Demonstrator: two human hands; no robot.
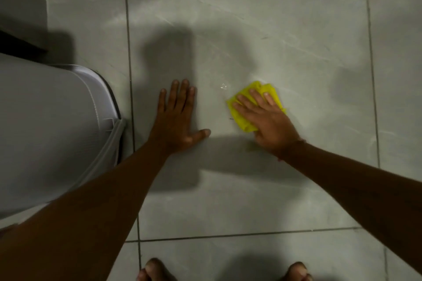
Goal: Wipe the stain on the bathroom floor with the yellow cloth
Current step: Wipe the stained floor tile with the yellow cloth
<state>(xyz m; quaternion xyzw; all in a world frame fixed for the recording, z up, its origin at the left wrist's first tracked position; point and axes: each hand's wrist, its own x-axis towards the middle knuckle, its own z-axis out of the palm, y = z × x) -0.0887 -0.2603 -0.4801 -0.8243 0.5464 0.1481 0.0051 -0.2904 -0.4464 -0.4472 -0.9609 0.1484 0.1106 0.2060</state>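
The bathroom floor (262,189), laid in large pale grey tiles with dark grout lines, fills most of the view and serves as the working surface. A large white fixture (50,125), probably a toilet, stands left of the yellow cloth, well apart from it, and is kept clear of the wiping. The left hand (180,118) is laid flat on the tile, left of the cloth and apart from it, fingers spread and nothing held; it appears to be placed there to carry the body's weight while leaning forward. The right hand (265,116) is pressed palm-down on the yellow cloth (242,116), its grip flattened over the folded fabric rather than curled round it, presumably so that pressure is spread across the pad. The cloth is bunched under the fingers, with its edges showing beyond them. A small glistening spot (223,86), likely the stain or a drop of liquid, lies just beyond the cloth's upper left corner, uncovered, so the wiping stroke is judged unfinished. Bare toes (153,269) are seen below the cloth, at the frame's lower edge.
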